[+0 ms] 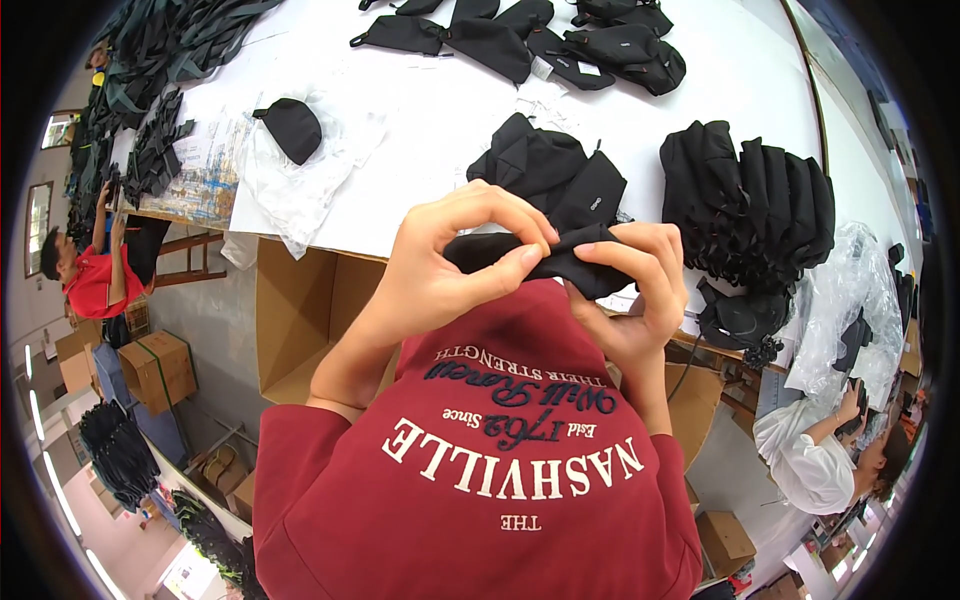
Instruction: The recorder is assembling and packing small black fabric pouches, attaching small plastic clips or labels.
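Note:
In front of my chest, both hands hold a small black fabric pouch [578, 268]. My left hand [440, 250] pinches its left part between thumb and forefinger, the fingers curled into a loop. On the other side, my right hand [645, 280] grips the fabric with thumb below and fingers on top. The pouch is folded or bunched between them, so its full shape is partly hidden. Just beyond my hands, black pouches [535, 158] lie in a loose heap on the white table [420, 150].
At right stands a dense row of black pouches [745, 195], beside clear plastic bags [845, 300]. One pouch [293, 130] rests on plastic film at left; more pouches [630, 55] lie farther back. Black straps [160, 45] pile up far left. An open carton [290, 325] stands below the table edge.

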Action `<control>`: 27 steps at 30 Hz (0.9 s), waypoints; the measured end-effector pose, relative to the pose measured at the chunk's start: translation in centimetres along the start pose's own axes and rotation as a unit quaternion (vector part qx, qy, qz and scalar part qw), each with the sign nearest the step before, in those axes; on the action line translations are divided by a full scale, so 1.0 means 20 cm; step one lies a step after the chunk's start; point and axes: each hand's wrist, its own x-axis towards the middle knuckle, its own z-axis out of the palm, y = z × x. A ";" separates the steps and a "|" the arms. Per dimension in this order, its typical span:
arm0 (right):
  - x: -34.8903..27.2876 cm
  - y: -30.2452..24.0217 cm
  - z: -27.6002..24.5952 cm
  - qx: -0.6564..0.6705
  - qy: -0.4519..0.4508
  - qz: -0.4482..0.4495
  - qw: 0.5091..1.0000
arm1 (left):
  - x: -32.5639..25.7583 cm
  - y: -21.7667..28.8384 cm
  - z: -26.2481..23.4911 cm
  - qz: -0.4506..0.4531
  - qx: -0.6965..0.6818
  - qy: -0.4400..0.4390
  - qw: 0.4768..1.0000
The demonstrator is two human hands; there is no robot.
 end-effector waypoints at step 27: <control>-0.11 0.09 0.04 0.158 0.036 0.027 0.986 | 0.02 -0.03 0.03 0.037 0.110 -0.072 0.991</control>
